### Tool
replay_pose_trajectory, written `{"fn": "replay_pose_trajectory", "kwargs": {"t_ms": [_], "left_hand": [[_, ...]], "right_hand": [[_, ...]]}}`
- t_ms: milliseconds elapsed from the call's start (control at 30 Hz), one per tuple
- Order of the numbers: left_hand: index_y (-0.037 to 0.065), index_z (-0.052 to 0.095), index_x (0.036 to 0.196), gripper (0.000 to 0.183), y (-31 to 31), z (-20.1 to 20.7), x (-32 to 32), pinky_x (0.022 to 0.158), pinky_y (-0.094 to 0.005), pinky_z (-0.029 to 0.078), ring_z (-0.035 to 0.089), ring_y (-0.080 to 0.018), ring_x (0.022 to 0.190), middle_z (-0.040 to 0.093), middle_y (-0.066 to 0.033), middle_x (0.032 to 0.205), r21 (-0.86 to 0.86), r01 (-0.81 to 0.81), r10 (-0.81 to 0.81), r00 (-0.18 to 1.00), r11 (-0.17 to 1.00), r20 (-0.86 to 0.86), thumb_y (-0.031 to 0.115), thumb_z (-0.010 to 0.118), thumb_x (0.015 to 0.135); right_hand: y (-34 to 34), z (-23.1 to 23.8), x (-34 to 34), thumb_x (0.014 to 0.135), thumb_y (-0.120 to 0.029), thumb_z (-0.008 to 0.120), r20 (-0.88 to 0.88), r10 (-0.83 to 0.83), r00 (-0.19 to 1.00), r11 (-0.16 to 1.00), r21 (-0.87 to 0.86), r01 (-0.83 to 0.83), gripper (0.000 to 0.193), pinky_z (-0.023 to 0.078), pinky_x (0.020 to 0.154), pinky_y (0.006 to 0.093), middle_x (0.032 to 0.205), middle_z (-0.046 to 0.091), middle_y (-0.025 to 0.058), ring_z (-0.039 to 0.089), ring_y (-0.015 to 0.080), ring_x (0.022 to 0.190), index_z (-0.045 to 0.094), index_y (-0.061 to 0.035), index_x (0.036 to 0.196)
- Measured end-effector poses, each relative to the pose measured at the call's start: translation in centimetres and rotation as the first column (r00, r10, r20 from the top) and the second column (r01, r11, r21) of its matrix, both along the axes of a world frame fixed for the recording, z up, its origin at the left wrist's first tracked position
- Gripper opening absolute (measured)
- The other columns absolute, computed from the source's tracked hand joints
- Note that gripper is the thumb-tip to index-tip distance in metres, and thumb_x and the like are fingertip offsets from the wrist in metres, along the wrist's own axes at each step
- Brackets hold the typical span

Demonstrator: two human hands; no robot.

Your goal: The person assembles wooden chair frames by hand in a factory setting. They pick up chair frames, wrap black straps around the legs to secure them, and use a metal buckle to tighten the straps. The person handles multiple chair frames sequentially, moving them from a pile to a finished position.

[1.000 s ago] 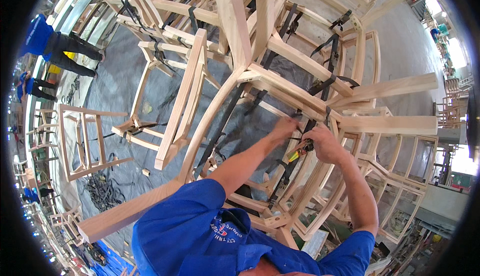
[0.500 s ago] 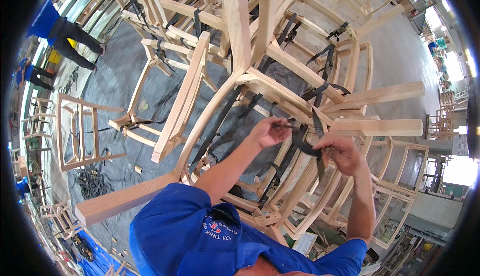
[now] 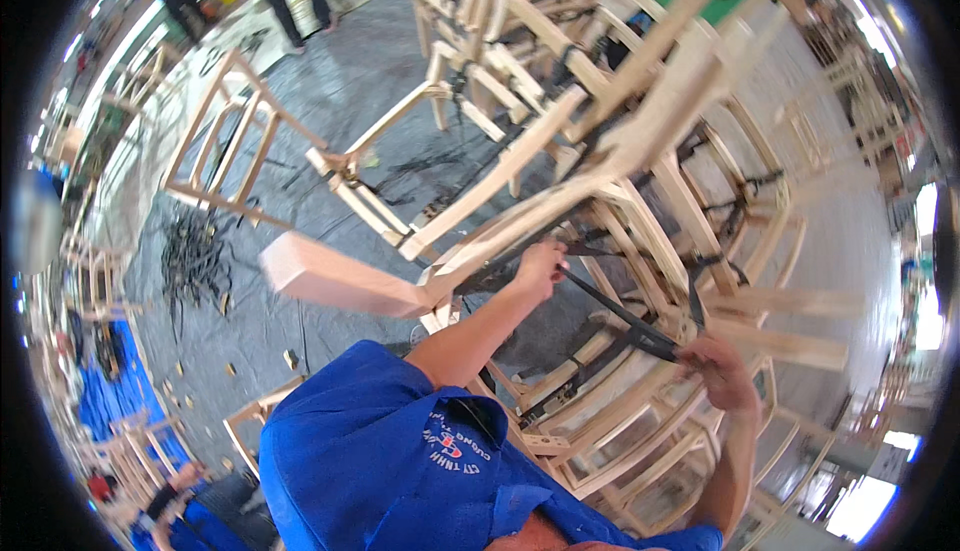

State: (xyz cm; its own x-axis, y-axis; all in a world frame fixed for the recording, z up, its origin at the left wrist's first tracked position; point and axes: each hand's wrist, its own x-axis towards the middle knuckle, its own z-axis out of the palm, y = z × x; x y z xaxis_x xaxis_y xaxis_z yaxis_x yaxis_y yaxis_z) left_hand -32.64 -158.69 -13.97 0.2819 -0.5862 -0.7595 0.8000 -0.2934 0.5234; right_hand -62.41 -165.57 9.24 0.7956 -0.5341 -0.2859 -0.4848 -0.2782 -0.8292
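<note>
Between my two hands a black strap (image 3: 620, 313) is stretched across the unfinished wooden chair frame (image 3: 520, 216) in front of me. My left hand (image 3: 541, 265) is closed on one end of it, beside the frame's long pale rail. Farther right and nearer me, my right hand (image 3: 718, 369) is closed round the other part of the strap, next to the frame's corner. Another length of the strap runs up from my right hand toward the wood. My right fingers are partly smeared by motion. A thick square leg (image 3: 335, 276) juts out left of my arm.
More chair frames bound with black straps (image 3: 570, 56) crowd the far side. A loose frame (image 3: 225, 146) stands on the dark floor sheet at left, near a heap of black straps (image 3: 195, 256). Other people stand at far left, far right and lower left.
My hands have drawn apart, and the strap that hung in a loop between them is now straight. The view has turned, so the surroundings have shifted; a person in green now shows at the far right.
</note>
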Motion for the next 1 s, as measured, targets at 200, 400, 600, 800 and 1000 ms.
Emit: {"fn": "replay_pose_trajectory", "kwargs": {"t_ms": [200,400,600,800,1000], "left_hand": [[0.015,0.065,0.083,0.005,6.8,-3.4,-1.7,0.046,-0.0355,0.037,0.049,-0.0162,0.063,0.055,-0.0011,0.078,0.058,-0.173,0.182,0.932,0.983,-0.314,0.014,0.069,0.086],[0.018,0.064,0.090,0.005,12.9,3.0,-3.0,0.042,-0.0269,0.026,0.045,-0.0135,0.057,0.050,0.0045,0.071,-0.204,0.181,-0.264,0.804,0.962,-0.533,0.020,0.060,0.093],[0.018,0.062,0.075,0.023,21.5,4.7,-0.8,0.048,-0.0285,0.031,0.045,-0.0097,0.054,0.054,0.0090,0.061,-0.363,0.106,-0.288,0.819,0.926,-0.496,0.026,0.058,0.096],[0.016,0.059,0.070,0.022,22.6,5.0,0.6,0.049,-0.0285,0.028,0.041,-0.0102,0.049,0.048,0.0057,0.059,-0.336,0.114,-0.272,0.838,0.935,-0.472,0.019,0.059,0.092],[0.021,0.062,0.077,0.024,21.9,6.8,3.7,0.063,-0.0278,0.036,0.053,-0.0093,0.061,0.067,0.0038,0.075,-0.498,-0.114,-0.153,0.873,0.860,-0.464,0.028,0.054,0.098]], "right_hand": [[-3.9,4.3,-3.4,0.094,-0.010,0.066,0.218,-0.369,0.903,0.924,0.189,0.332,0.027,0.053,0.070,0.0281,0.105,0.063,0.0043,0.063,0.0146,0.096,0.061,-0.0071,0.120],[-5.7,3.1,-0.9,0.099,-0.016,0.061,0.073,-0.347,0.935,0.936,0.088,0.340,0.034,0.053,0.066,0.0273,0.120,0.063,0.0020,0.063,0.0139,0.100,0.056,-0.0111,0.133],[-3.7,-3.1,2.3,0.100,-0.012,0.058,-0.063,-0.195,0.979,0.971,0.130,0.202,0.020,0.056,0.069,0.0285,0.109,0.068,0.0003,0.067,0.0144,0.090,0.061,-0.0100,0.120],[-3.0,-4.8,3.2,0.098,-0.011,0.062,-0.137,-0.227,0.964,0.967,0.086,0.240,0.016,0.054,0.071,0.0307,0.101,0.065,-0.0004,0.063,0.0143,0.082,0.062,-0.0097,0.114],[-0.4,-6.4,4.4,0.085,0.006,0.053,-0.035,0.090,0.995,0.906,-0.412,-0.096,0.021,0.047,0.069,0.0297,0.088,0.058,0.0037,0.057,0.0154,0.081,0.058,-0.0051,0.103]]}}
